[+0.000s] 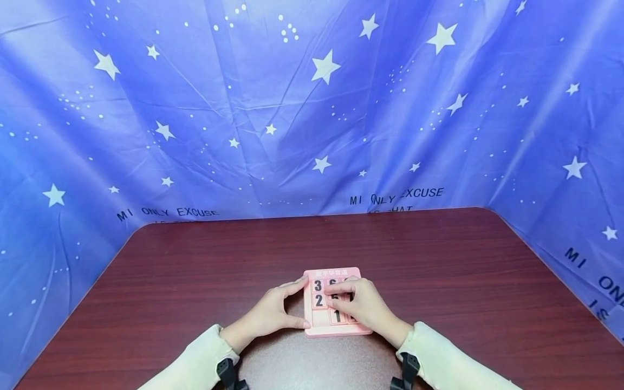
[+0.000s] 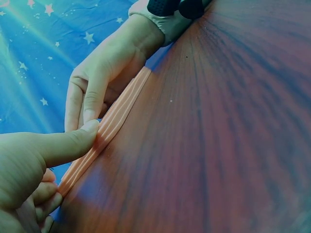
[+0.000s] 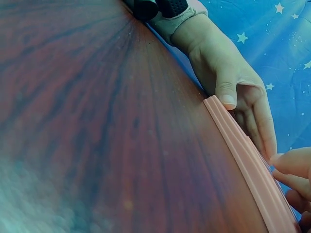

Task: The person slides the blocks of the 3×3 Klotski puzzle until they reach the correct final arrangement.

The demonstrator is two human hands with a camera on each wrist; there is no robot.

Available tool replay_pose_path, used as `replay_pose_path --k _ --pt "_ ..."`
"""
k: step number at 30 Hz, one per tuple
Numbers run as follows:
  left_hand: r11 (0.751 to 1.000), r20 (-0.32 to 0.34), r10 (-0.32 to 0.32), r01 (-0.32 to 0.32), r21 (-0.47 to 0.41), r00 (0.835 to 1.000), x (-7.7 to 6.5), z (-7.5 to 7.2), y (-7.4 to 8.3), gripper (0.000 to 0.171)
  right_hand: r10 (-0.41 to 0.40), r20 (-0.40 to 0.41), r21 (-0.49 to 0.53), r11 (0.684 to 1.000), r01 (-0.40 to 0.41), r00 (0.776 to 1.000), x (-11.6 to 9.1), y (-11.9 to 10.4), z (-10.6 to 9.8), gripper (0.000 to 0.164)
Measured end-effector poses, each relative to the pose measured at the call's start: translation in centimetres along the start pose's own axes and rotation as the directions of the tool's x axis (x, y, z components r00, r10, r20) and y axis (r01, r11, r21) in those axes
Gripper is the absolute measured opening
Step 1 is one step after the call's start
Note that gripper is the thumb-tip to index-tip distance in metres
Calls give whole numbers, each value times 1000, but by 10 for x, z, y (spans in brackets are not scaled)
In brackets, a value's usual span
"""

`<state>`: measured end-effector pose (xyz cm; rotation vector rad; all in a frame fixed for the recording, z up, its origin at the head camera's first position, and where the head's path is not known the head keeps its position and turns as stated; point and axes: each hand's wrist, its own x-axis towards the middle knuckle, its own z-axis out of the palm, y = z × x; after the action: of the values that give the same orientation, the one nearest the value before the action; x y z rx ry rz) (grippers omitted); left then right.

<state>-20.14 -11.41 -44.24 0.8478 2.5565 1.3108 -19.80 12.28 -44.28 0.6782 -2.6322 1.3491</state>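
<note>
A pink number slide puzzle (image 1: 320,318) lies flat on the table in the head view. Its tiles carry black digits; the 3, 2 and 1 are plain to see, and one cell at the near left has no tile. My left hand (image 1: 270,313) grips the puzzle's left side, thumb at the near corner and forefinger at the far one. Over the tiles is my right hand (image 1: 365,306), its thumb and forefinger extended and touching the middle of the board; it hides the right-hand column. Both wrist views show the puzzle's ridged edge (image 2: 109,126) from low down.
The dark red wooden table (image 1: 219,254) spreads around the puzzle on all sides. A blue curtain (image 1: 273,97) with white stars and printed words hangs behind it and along both sides. Black devices (image 1: 226,371) are worn at the cuffs of both pale sleeves.
</note>
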Motion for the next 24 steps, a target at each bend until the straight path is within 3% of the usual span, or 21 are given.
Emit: replay_pose_path --k 12,24 --pt "1000 -3 -1 1 3 1000 0 0 -1 90 23 23 9 1000 -23 999 0 -2 -1 18" --pt "1000 -2 4 -4 -3 1000 0 0 0 90 -13 65 67 998 9 998 0 0 -3 11"
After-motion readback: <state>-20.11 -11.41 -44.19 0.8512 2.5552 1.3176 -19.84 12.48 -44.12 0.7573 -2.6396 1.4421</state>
